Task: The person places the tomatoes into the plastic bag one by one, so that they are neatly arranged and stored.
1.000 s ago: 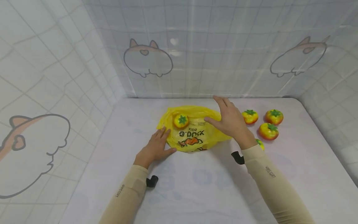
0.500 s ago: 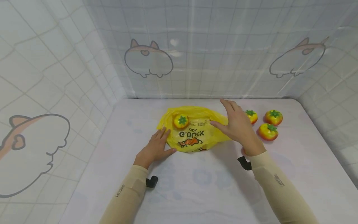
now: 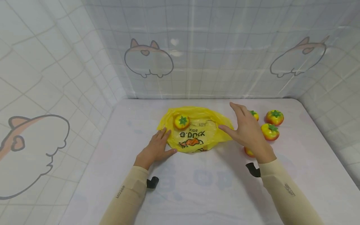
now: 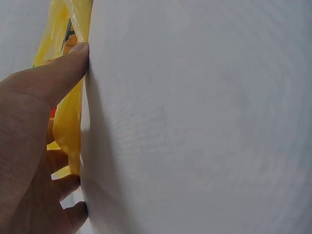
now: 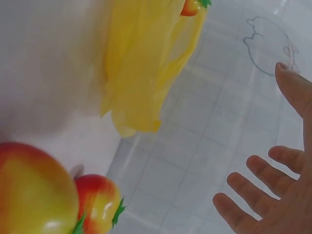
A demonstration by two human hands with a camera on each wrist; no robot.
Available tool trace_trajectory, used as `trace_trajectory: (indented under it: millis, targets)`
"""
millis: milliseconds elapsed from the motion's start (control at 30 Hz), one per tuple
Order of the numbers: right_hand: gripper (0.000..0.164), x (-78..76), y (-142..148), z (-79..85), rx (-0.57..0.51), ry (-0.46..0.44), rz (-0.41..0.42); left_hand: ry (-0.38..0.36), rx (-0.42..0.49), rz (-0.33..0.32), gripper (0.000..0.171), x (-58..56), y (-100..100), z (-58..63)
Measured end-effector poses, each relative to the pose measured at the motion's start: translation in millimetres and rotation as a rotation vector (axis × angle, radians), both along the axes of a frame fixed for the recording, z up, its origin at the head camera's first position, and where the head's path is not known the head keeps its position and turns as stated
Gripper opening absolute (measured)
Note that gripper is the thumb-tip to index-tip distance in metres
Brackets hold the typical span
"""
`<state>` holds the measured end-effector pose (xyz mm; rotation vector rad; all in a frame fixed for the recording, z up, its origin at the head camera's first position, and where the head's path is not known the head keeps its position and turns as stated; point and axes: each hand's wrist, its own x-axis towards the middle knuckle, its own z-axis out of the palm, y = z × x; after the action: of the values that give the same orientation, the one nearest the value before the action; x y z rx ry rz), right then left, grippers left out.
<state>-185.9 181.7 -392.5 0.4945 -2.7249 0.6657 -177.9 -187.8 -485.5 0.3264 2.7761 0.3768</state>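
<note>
A yellow plastic bag (image 3: 222,136) with duck print lies on the table, its mouth spread. One red-and-yellow toy tomato (image 3: 181,122) with a green leaf top sits at the bag's left side. My left hand (image 3: 156,148) rests at the bag's left edge; in the left wrist view its thumb (image 4: 68,66) and fingers touch the yellow film. My right hand (image 3: 248,131) hovers with spread fingers to the right of the bag, holding nothing. Below its wrist a toy tomato (image 3: 248,152) is partly hidden, and another toy tomato (image 3: 254,115) peeks out behind the hand.
Farther right lie two more toy tomatoes, a rear one (image 3: 274,117) and a nearer one (image 3: 270,132). A white tiled-pattern curtain (image 3: 213,62) with cartoon animals stands behind the table (image 3: 197,193) and along both sides.
My right hand has drawn back from over the bag, rightward and toward me, uncovering the bag's right side. The left hand, the bag and the tomato on it stay put.
</note>
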Motion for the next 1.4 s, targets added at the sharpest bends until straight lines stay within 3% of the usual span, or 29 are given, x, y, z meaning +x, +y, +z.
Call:
trace_trajectory:
  millis: [400, 833, 1400]
  targets:
    - [0.093, 12.6, 20, -10.1, 0.008, 0.006, -0.044, 0.000, -0.010, 0.003, 0.100, 0.5, 1, 1.6]
    - [0.098, 22.4, 39, -11.5, 0.012, -0.042, -0.087, -0.002, -0.023, -0.010, 0.101, -1.5, 1, 2.4]
    - [0.098, 37.5, 62, -27.2, 0.015, -0.116, -0.145, 0.023, -0.017, -0.021, 0.100, -0.3, 1, 2.3]
